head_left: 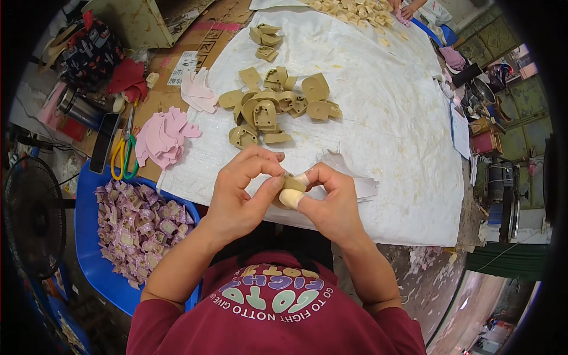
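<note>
Close to the cloth's near edge, both hands pinch one small tan plastic shoe heel point(294, 185). My left hand point(244, 184) is closed on its left side with thumb and forefinger. From the right, my right hand point(334, 204) grips it, with pale covers on the thumb and forefinger tips. The fingers hide much of this heel. Thin light-grey cut pieces point(364, 186) lie flat beside and partly behind my right hand. Beyond the hands sits a loose pile of bare tan shoe heels point(264, 112), with a few more point(266, 35) farther off.
White cloth point(408, 154) covers the table. Pink cut pieces point(163, 142), scissors point(124, 154) and a phone point(105, 142) lie at left. A blue tub point(89, 248) below holds purple glittery heels point(136, 225). Another person's hands point(408, 9) are at the far edge, near pale pieces point(355, 12).
</note>
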Motion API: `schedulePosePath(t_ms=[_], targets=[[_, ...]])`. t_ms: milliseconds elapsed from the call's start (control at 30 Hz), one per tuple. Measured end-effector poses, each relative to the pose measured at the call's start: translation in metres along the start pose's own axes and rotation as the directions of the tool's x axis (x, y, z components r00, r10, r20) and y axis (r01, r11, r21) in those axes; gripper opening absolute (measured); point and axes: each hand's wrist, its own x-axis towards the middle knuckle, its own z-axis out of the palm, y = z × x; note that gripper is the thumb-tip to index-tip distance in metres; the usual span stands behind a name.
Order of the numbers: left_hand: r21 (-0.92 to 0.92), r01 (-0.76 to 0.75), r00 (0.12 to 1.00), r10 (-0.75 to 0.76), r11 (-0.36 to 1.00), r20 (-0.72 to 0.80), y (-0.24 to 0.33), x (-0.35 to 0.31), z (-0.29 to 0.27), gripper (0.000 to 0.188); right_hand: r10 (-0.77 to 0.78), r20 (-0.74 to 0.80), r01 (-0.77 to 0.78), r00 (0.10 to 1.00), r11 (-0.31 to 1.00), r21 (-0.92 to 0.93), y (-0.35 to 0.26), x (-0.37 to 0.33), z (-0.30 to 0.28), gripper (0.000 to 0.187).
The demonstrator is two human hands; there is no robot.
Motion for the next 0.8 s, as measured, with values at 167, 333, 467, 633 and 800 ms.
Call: schedulePosePath(t_ms=[167,333,467,633,800], targets=[[0.096,0.013,0.997,-0.020,0.995,0.073,0.009,0.004,-0.006,0.004,0.052,0.111,-0.047,0.992,0.998,-0.044,-0.005,0.001,-0.004,0.017],[-0.294,0.173,0.984,-0.149,0.940,0.102,0.022,-0.010,0.002,0.011,-0.302,0.144,0.334,0.942,0.872,-0.357,-0.012,-0.001,-0.016,0.029],[-0.228,-0.116,0.991,0.096,0.967,-0.098,0.013,-0.014,-0.005,0.020,-0.522,0.112,0.530,0.846,0.795,-0.296,-0.011,-0.003,-0.023,0.067],[-0.010,-0.352,0.935,0.351,0.936,-0.047,0.015,-0.016,0.005,0.018,0.045,-0.086,0.007,0.995,0.851,0.525,0.025,-0.015,-0.012,0.082],[0.191,-0.480,0.877,0.470,0.856,0.098,0.026,-0.009,-0.001,0.031,-0.020,0.039,-0.020,0.999,0.581,0.814,0.017,-0.019,-0.010,0.024]])
